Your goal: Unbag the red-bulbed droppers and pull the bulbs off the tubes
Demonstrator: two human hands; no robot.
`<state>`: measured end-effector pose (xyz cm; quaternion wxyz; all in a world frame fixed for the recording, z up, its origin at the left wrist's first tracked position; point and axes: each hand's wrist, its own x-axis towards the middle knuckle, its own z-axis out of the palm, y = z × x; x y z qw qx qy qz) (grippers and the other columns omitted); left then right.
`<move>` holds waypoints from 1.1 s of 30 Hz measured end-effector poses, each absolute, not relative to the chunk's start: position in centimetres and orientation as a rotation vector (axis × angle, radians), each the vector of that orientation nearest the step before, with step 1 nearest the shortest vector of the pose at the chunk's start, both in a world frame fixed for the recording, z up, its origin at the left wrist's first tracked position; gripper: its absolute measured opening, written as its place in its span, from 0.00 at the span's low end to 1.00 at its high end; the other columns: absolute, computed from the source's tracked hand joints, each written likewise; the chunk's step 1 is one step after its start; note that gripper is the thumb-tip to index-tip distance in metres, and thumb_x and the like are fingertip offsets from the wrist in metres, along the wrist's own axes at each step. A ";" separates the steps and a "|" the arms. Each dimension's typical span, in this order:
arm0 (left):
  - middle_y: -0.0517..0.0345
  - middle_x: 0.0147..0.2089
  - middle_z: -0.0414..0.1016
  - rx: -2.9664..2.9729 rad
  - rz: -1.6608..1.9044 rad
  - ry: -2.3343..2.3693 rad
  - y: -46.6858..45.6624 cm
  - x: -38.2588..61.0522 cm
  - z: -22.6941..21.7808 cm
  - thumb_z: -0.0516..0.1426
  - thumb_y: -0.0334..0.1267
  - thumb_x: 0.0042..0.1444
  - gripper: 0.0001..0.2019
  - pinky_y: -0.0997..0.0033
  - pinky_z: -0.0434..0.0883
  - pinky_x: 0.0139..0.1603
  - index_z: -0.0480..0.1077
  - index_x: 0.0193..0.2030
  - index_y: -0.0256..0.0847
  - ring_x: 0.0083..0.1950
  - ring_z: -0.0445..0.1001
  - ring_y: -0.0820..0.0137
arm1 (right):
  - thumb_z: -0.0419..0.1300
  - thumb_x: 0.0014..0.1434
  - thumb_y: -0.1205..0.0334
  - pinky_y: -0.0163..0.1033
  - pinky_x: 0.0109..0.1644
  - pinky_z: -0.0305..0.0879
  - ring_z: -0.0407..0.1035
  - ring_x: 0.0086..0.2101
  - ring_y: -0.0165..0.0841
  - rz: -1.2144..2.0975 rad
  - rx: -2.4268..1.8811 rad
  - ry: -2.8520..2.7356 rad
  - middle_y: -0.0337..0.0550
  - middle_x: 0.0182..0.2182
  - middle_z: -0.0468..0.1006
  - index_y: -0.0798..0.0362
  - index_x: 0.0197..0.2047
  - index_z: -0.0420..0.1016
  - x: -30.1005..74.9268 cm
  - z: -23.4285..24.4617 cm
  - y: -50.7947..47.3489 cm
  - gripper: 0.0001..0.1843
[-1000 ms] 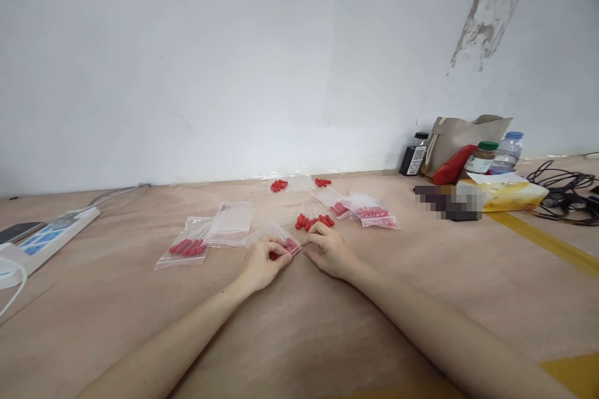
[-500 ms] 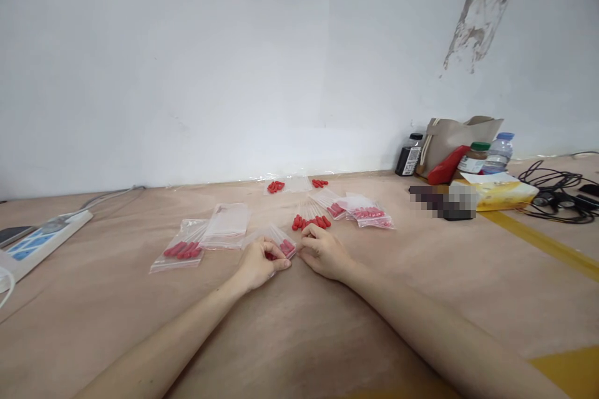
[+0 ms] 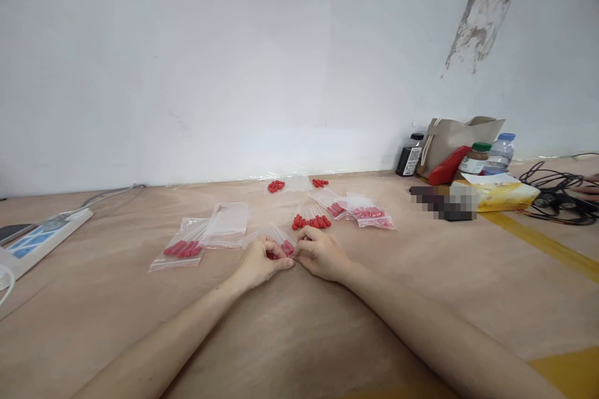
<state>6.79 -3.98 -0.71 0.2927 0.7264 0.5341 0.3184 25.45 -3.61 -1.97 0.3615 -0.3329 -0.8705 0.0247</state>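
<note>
Pale wall [image 3: 234, 62] straight ahead, scuffed high up beyond my right side, and below it this brown-covered table [image 3: 281, 336] spreads out under both my arms. And here's the action, right in the middle! My left grip [image 3: 262, 259] is pinched, thumb and fingers clamped on the near edge of a clear bag [image 3: 277, 234], with red-ended sticks [image 3: 287, 248] showing inside, just beyond the fingertips. Close alongside comes my right grip [image 3: 322, 254], fingers curled together right by the bag's corner; whether they have hold of it, I can't tell!

Just past my right grip, a fan of loose red-ended sticks [image 3: 311, 222] lies with red ends towards me. Beyond them and to the right, filled bags [image 3: 369, 212] overlap. Over to the left of my left grip, a stack of flat bags [image 3: 227, 221] touches another filled bag [image 3: 182, 248]. Way out left, a power strip [image 3: 51, 234]; far off to the right of my right grip, a yellow pack [image 3: 505, 196] and tangled black cables [image 3: 556, 190]!
</note>
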 end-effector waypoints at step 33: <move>0.57 0.32 0.70 2.334 0.951 1.336 -5.7 8.1 -0.4 0.49 0.31 0.53 0.08 0.74 0.64 0.29 0.65 0.25 0.38 0.32 0.68 0.72 | 0.54 0.55 0.64 0.30 0.34 0.60 0.65 0.32 0.26 0.075 -0.800 -2.200 0.41 0.35 0.70 0.53 0.31 0.72 24.5 -2.4 -3.8 0.06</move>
